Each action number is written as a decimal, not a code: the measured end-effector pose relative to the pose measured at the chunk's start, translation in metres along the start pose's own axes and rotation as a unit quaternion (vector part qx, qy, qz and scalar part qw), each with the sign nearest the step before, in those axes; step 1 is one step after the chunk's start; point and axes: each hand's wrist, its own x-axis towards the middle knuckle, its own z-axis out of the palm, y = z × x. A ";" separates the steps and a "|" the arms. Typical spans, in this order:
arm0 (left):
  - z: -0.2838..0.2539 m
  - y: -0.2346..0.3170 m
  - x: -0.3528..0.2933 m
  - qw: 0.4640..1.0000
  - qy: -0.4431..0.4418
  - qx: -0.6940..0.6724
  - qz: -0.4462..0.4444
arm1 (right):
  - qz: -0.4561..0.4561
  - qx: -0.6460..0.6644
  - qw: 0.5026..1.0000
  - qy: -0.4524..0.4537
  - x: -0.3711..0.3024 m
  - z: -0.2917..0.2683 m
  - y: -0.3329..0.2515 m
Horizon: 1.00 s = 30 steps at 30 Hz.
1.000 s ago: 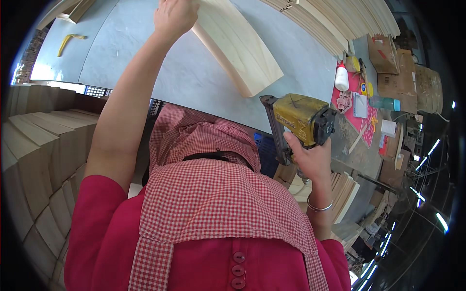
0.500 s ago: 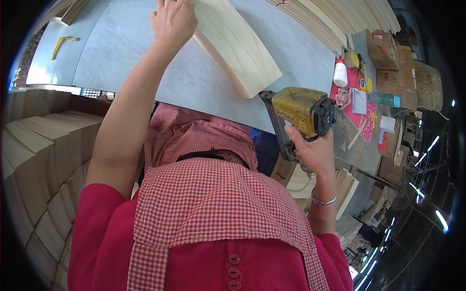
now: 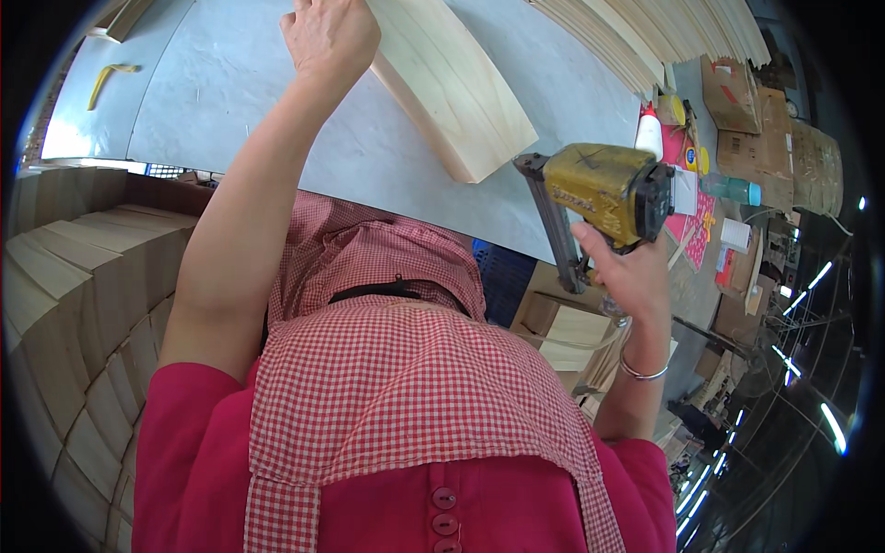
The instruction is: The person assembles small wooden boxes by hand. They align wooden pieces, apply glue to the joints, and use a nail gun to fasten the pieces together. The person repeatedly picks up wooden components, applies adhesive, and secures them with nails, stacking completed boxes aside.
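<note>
A pale wooden piece (image 3: 461,88), a wide board with a narrower strip along its near edge, lies slantwise on the grey worktable (image 3: 217,97). Its far end is cut off by the picture's upper rim. My left hand (image 3: 334,41) is closed on its near edge up there, with some fingertips out of sight. At the right, my right hand (image 3: 634,281) grips the handle of a worn yellow and black nail gun (image 3: 599,195). The tool's nose is held off the table's front edge, a little right of the board's near end and apart from it.
Thin wooden strips (image 3: 636,41) are piled at the far right. Near them stand a white glue bottle (image 3: 649,136), a teal bottle (image 3: 731,190) and cardboard boxes (image 3: 751,157). A yellow bent tool (image 3: 109,81) lies far left. Stacked wooden blocks (image 3: 69,304) rise at my left side.
My right hand has drawn the nail gun to the right, away from the board's near end. My left hand stays at the board's edge, nearly still.
</note>
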 end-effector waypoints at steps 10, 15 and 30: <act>0.005 -0.005 -0.001 1.000 0.005 0.008 0.006 | -0.018 -0.056 0.998 -0.025 0.022 -0.010 0.000; 0.004 -0.006 -0.001 1.000 -0.004 0.008 0.008 | 0.038 -0.101 0.992 -0.071 0.035 -0.021 -0.014; -0.041 0.052 -0.009 0.778 -0.231 -0.018 0.584 | -0.018 -0.059 0.997 0.046 -0.002 -0.031 0.006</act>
